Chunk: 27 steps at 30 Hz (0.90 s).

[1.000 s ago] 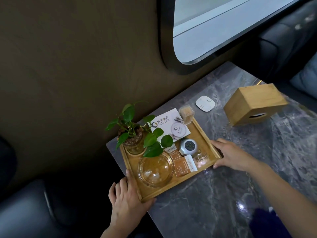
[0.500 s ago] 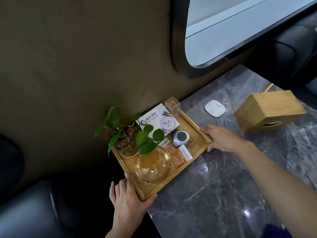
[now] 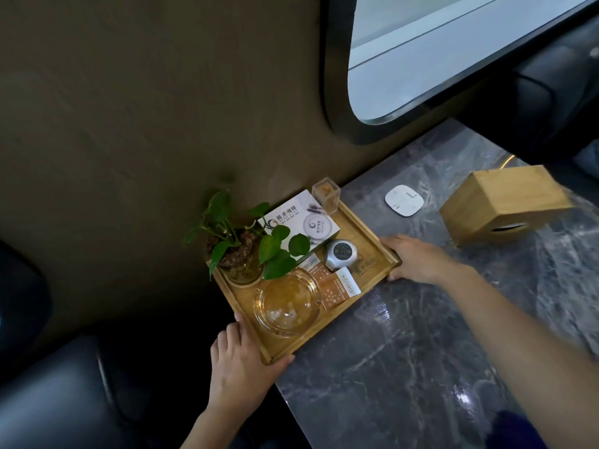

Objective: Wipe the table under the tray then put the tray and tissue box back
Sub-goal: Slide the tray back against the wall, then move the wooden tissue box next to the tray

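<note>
two hands: left hand (image 3: pixel 238 367) grips the near short end of the tray (image 3: pixel 372 273), right hand (image 3: pixel 418 259) the far end
fingers: curled on the rim
long axis: between both hands
tissue box (image 3: pixel 505 202): beyond right hand, apart

tissue box (image 3: pixel 505 202) motion-blurred, window (image 3: pixel 453 53) cropped by frame

A lounge or café booth is suggested. A grey marble tabletop (image 3: pixel 421 351) is set against a dark olive wall (image 3: pixel 129 108), with a large rounded dark-framed window (image 3: pixel 437 53) above it. Dark padded seats (image 3: pixel 58 400) are seen on both sides. Hospitality items are gathered on a wooden tray (image 3: pixel 366 251): a printed card (image 3: pixel 304 222), a glass ashtray (image 3: pixel 287 306), a small plant (image 3: pixel 233 241), sachets (image 3: pixel 340 286). A tissue box (image 3: pixel 499 202) and a white call button (image 3: pixel 404 200) lie nearby.
</note>
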Each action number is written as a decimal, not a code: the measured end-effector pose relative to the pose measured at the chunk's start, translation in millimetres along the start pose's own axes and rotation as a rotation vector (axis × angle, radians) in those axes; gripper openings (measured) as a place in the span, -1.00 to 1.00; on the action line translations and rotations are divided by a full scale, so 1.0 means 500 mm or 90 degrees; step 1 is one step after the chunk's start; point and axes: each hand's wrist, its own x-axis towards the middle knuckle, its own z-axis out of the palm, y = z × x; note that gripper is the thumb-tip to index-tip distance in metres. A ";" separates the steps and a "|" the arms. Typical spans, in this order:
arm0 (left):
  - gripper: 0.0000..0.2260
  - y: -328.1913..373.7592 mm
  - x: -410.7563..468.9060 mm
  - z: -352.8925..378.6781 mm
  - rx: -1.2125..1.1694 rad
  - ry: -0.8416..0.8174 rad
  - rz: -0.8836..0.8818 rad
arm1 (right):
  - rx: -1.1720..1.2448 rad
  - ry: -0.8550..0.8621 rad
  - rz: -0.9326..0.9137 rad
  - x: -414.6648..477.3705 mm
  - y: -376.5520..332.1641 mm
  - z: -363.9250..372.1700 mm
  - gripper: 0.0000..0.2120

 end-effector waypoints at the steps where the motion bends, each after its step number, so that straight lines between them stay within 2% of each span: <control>1: 0.07 0.003 0.000 -0.004 0.012 -0.009 0.003 | -0.002 -0.004 0.007 -0.003 -0.002 0.000 -0.27; 5: -0.03 0.025 0.005 -0.033 0.087 -0.054 -0.002 | 0.010 -0.022 0.024 -0.023 -0.002 -0.010 -0.33; 7: -0.21 0.035 0.007 -0.057 0.127 -0.072 0.013 | 0.028 -0.022 0.035 -0.037 0.004 -0.017 -0.37; 10: -0.50 0.057 0.005 -0.105 0.154 -0.083 0.086 | 0.067 -0.013 0.051 -0.062 0.016 -0.027 -0.36; 15: -0.57 0.166 0.010 -0.166 0.068 -0.059 0.237 | 0.131 0.023 0.064 -0.112 0.038 -0.064 -0.37; 18: -0.57 0.250 0.042 -0.175 -0.043 -0.028 0.340 | 0.148 0.086 0.074 -0.144 0.057 -0.093 -0.45; 22: -0.50 0.379 0.105 -0.166 -0.191 -0.073 0.445 | 0.148 0.245 0.099 -0.174 0.109 -0.124 -0.54; 25: -0.31 0.476 0.152 -0.149 -0.278 -0.099 0.499 | 0.185 0.411 0.146 -0.188 0.171 -0.137 -0.50; 27: -0.17 0.533 0.183 -0.134 -0.311 -0.126 0.515 | 0.194 0.509 0.212 -0.188 0.214 -0.138 -0.38</control>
